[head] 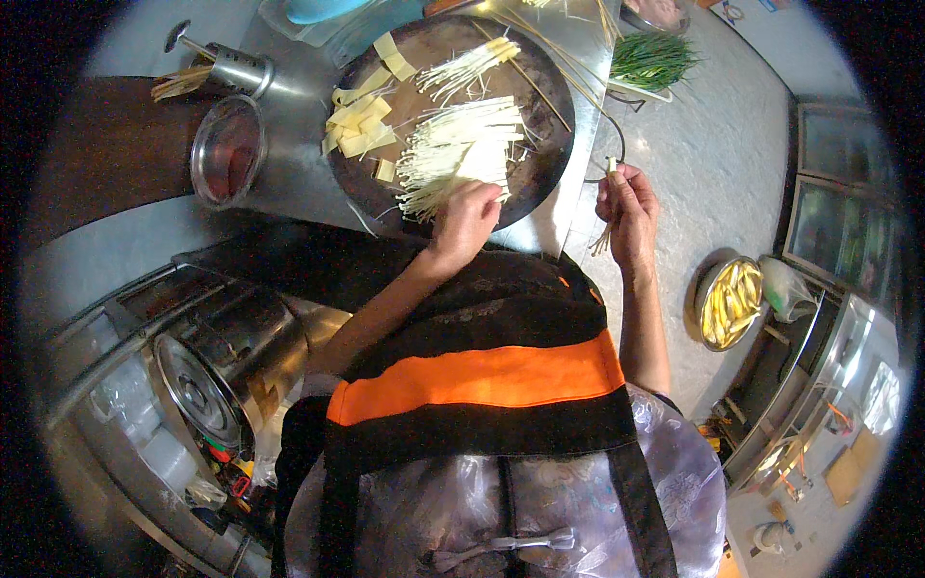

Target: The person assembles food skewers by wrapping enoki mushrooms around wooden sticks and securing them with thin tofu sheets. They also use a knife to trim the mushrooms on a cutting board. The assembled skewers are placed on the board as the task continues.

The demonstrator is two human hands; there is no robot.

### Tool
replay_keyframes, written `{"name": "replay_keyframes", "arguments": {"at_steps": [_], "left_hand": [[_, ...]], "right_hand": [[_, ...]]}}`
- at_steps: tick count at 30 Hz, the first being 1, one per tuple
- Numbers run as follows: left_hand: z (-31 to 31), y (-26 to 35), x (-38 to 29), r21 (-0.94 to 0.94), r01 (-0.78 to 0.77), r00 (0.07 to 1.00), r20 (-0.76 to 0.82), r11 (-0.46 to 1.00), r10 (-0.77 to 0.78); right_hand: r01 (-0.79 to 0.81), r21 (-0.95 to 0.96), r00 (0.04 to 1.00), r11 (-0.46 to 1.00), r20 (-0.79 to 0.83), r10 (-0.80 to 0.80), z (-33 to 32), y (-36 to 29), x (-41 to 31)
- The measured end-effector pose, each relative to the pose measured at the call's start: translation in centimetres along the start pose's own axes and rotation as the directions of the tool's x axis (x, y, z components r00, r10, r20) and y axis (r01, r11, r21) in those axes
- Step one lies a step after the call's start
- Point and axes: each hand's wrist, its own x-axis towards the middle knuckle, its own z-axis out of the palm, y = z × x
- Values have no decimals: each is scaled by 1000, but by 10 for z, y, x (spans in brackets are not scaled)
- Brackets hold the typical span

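Note:
On a round dark cutting board (pixel 535 79) lies a large pile of enoki mushrooms (pixel 462 137), with a smaller bunch (pixel 470 65) above it. My left hand (pixel 468 217) rests with curled fingers at the lower edge of the pile; whether it pinches any strands cannot be told. My right hand (pixel 630 206) is off the board to the right, its fingers closed on a small enoki bundle (pixel 612 167) whose thin ends hang below. Flat yellowish tofu-skin-like strips (pixel 358 126) lie at the board's left. A thin bamboo skewer (pixel 538 94) crosses its upper right.
Left of the board, a metal holder (pixel 242 70) with sticks and a clear bowl of reddish contents (pixel 227 152) stand on the steel table (pixel 296 166). Green chives (pixel 650 61) lie in a tray at upper right. A bowl of yellow items (pixel 730 303) is on the floor, right.

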Motion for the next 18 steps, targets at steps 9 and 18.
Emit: {"name": "replay_keyframes", "arguments": {"at_steps": [9, 18], "left_hand": [[-26, -28, 44, -6, 240, 963, -121, 971, -239], [-7, -38, 44, 93, 38, 979, -204, 995, -19]], "right_hand": [[-21, -14, 1000, 1000, -11, 21, 11, 1, 6], [-24, -33, 1000, 999, -3, 24, 12, 2, 7]]}}
